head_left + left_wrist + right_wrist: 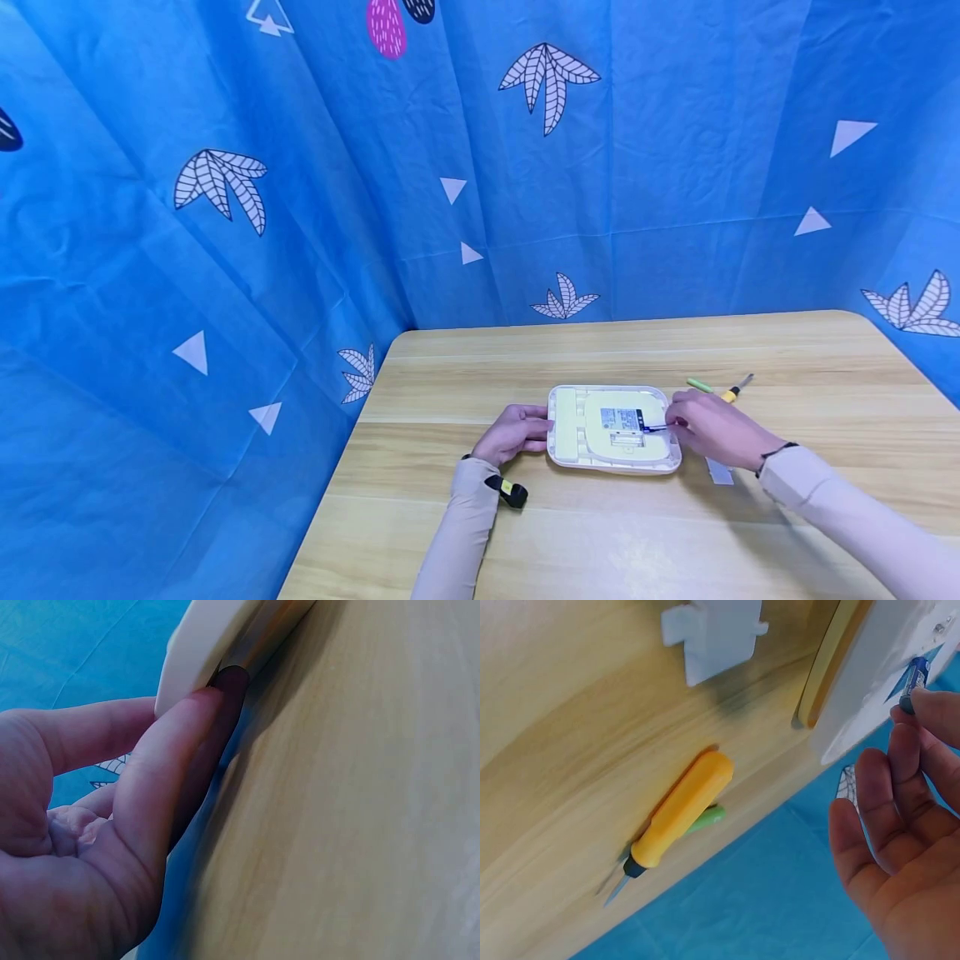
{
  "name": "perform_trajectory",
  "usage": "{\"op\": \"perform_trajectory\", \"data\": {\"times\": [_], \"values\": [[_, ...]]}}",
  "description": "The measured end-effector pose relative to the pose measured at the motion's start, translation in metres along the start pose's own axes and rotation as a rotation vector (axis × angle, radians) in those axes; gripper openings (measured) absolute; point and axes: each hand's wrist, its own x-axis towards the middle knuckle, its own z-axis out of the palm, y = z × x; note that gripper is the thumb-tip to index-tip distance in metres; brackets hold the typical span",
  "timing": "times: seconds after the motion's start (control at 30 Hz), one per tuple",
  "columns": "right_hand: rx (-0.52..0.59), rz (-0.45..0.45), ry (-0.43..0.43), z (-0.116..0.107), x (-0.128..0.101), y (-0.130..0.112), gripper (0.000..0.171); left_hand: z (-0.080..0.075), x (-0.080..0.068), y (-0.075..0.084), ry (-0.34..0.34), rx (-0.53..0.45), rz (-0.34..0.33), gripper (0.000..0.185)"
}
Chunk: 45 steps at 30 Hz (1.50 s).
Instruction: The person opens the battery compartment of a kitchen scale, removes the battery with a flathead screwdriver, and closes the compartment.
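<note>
A white, flat device [573, 427] with rounded corners lies on the table, a printed label and a small open compartment [627, 439] on its upper face. At its left edge my left hand [517, 435] grips the rim, thumb and fingers on either side, as the rim [199, 656] in the left wrist view shows. Over the device's right side, my right hand [708, 427] pinches a small blue battery [916, 679] between thumb and index finger, near the compartment. The other fingers of that hand [907, 817] are loosely bent. The battery's far end points towards the device.
A yellow-handled screwdriver [682, 806] lies right of the device, with a green cylinder [707, 818] partly behind it. A white tabbed cover [721, 641] lies on the wooden table [585, 542] near my right wrist. Blue patterned cloth [660, 167] hangs behind and at the left.
</note>
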Motion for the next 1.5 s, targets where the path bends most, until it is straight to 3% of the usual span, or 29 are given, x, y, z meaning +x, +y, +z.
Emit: {"op": "perform_trajectory", "data": {"times": [0.33,0.73,0.93,1.23,1.5], "values": [[0.039,0.063,-0.023,-0.011,-0.005,0.013,0.012,0.001,0.000,0.002,0.000,-0.001,-0.008,0.047],[-0.021,0.103,0.008,-0.012,-0.009,0.036,0.011,0.002,-0.002,0.003,0.002,-0.007,-0.004,0.045],[0.001,0.167,-0.024,-0.017,-0.007,0.050,0.010,0.002,-0.002,0.004,0.007,-0.001,-0.001,0.047],[-0.012,0.268,-0.046,-0.011,-0.007,0.077,0.008,0.002,-0.001,0.000,0.011,0.004,0.004,0.048],[-0.018,0.302,-0.050,-0.007,-0.004,0.082,0.011,0.001,0.001,0.000,0.004,0.003,-0.003,0.046]]}}
